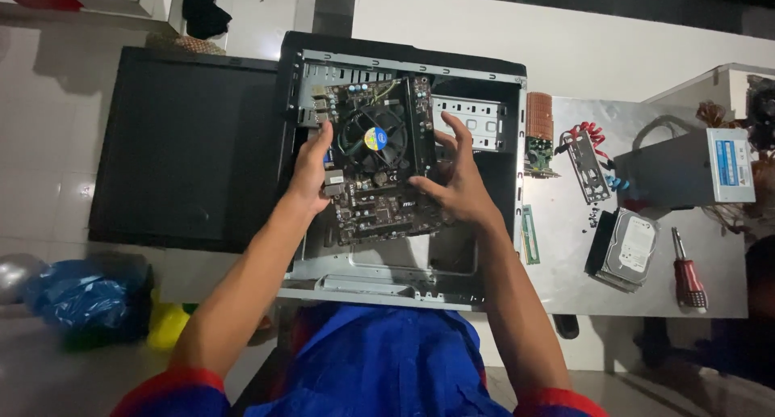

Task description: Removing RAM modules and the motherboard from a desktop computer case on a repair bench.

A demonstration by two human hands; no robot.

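On a white counter (565, 37) a computer case (404, 280) is lying open. The left hand (311, 163) and right hand (460, 175) are gripping the motherboard (375, 199) by its edges, tilted inside the case, seemingly not yet seated; hard drive (634, 247) and screwdriver (688, 276) are waiting alongside.

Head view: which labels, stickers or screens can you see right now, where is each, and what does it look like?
Fan sticker: round, yellow and blue, on the motherboard cooler hub.
Power supply label: rectangular, white with blue, far right.
Hard drive label: white, on the silver drive beside the screwdriver.
No screens visible.
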